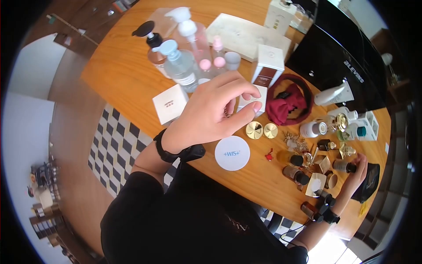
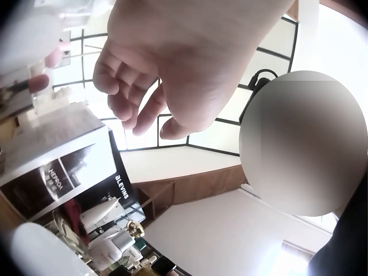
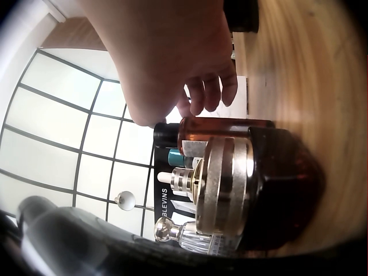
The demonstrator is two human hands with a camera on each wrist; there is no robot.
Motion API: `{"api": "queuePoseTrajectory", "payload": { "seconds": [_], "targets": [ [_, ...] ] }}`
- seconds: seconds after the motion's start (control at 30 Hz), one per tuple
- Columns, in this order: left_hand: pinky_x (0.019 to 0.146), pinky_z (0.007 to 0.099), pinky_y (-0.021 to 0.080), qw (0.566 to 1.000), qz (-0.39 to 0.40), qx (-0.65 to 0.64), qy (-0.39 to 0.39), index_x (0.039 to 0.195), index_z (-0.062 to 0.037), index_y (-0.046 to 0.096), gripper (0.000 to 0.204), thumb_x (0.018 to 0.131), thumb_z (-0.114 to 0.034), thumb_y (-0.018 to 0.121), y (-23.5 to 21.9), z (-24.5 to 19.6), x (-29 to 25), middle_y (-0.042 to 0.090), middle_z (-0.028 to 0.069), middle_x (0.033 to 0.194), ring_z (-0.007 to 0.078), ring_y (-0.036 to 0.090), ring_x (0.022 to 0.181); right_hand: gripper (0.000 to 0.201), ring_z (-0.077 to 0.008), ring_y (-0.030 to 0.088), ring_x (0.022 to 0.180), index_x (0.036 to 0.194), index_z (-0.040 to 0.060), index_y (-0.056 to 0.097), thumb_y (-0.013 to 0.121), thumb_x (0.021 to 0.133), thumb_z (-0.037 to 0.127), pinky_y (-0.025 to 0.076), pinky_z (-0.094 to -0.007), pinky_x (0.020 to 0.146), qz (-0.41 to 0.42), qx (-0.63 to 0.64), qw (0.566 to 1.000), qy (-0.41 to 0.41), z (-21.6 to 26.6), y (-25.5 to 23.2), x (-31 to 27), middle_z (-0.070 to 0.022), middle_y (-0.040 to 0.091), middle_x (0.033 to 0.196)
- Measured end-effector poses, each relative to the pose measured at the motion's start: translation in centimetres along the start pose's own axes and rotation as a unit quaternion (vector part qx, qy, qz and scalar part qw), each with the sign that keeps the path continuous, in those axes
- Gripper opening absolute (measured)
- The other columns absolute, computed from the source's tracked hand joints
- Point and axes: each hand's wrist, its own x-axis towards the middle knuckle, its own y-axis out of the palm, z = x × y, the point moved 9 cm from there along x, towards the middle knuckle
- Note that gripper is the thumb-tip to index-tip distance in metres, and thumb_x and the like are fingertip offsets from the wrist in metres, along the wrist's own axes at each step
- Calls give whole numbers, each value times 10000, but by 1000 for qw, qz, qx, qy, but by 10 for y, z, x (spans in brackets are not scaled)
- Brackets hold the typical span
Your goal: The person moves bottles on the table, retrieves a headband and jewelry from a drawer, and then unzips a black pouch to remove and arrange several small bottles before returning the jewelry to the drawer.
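Note:
My left hand [image 1: 217,105] hovers over the table's near side, fingers loosely curled, with nothing in it. It overlaps a small white box [image 1: 260,93] in the head view. In the left wrist view, a white and dark box [image 2: 57,167] stands beside the hand's loose fingers [image 2: 154,109]. At the far right, my right hand [image 1: 360,170] is beside an amber bottle with a black cap [image 1: 343,166]. In the right wrist view its thumb is right at the cap, and its relaxed fingers [image 3: 213,95] lie alongside the bottle.
Pump bottles [image 1: 180,66] and a white box [image 1: 170,104] stand at left. A round white lid [image 1: 232,153] lies near the front edge. A burgundy headband [image 1: 288,103], gold caps [image 1: 254,130], several small bottles and a black pouch [image 1: 367,182] occupy the right; a black monitor [image 1: 334,57] stands behind.

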Motion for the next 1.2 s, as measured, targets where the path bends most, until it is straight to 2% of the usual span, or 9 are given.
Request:
{"api": "queuePoseTrajectory", "payload": {
  "seconds": [0.2,0.4,0.6,0.7,0.8,1.0,1.1,1.13,1.2],
  "targets": [
    [553,243,372,988,-117,89,53,827,-40,643,110,877,-34,741,-67,-17,-16,533,-6,714,93,495,595,307,-104,457,769,906,33,573,505,1093,267,384,-257,729,-71,68,994,44,-8,-13,3,-7,494,838],
    [595,240,449,967,-136,215,10,981,-13,722,162,914,-160,738,-133,-21,21,688,62,850,108,626,691,318,-84,471,788,919,24,598,514,1096,275,384,-233,729,-79,65,994,28,-19,-19,3,-5,518,851],
    [798,317,531,876,42,473,83,1321,-83,667,422,938,-255,711,-139,19,97,737,121,1072,208,696,989,341,-69,508,824,864,45,598,541,1084,299,403,-226,744,-85,85,991,57,-38,-27,8,-15,589,900],
    [785,329,548,924,121,361,-37,1118,-10,720,356,903,-294,724,-135,54,114,742,138,970,212,696,848,342,-42,533,821,886,62,637,556,1072,336,374,-206,710,-104,78,990,56,-49,-37,11,-28,673,1035],
    [831,351,546,899,193,384,-82,1151,-22,709,370,898,-292,716,-131,75,122,743,162,1000,215,697,899,329,-27,518,794,896,61,653,558,1070,323,356,-196,682,-101,65,991,60,-47,-34,9,-16,669,1016],
    [826,321,518,903,140,406,-27,1116,-29,696,283,955,-262,691,-157,65,147,703,72,971,151,638,897,316,-7,452,708,882,66,662,554,1071,296,305,-194,602,-89,54,994,41,-43,-29,11,0,659,986],
    [879,315,538,943,50,328,-35,1118,25,695,298,893,-164,739,-161,15,166,728,143,1004,192,686,971,320,-6,429,682,866,73,657,557,1071,297,294,-193,587,-91,55,994,28,-40,-28,10,4,654,979],
    [806,330,558,928,-24,371,16,1032,23,722,223,912,-166,718,-161,-7,171,731,136,905,182,697,880,323,-6,426,678,860,74,654,560,1071,300,293,-192,585,-92,53,994,23,-37,-26,9,6,652,975],
    [778,339,564,934,-38,355,21,1041,32,716,243,918,-177,716,-155,-18,185,735,140,899,192,702,852,342,-6,429,676,836,81,642,570,1069,320,295,-189,582,-96,52,994,17,-25,-22,5,15,641,949]
  ]
}}
